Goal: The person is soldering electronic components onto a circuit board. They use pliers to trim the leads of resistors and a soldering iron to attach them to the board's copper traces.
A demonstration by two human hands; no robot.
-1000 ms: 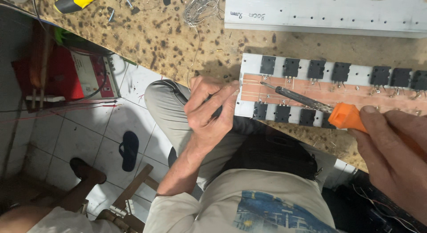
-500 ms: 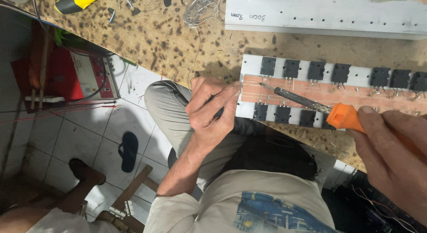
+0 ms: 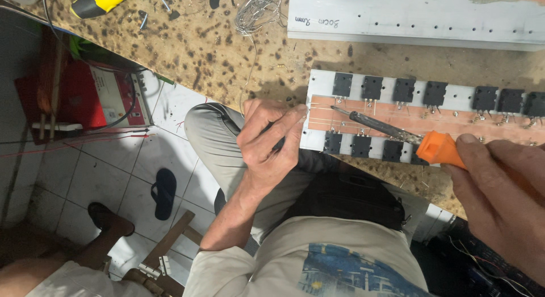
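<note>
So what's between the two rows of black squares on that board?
In the head view, a copper strip runs between the black parts. The soldering iron lies across it, held by the right hand, its tip near the left hand.

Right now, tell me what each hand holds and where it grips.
Right hand grips the soldering iron by its orange handle. Left hand pinches something thin at the board's left end; unclear what.
</note>
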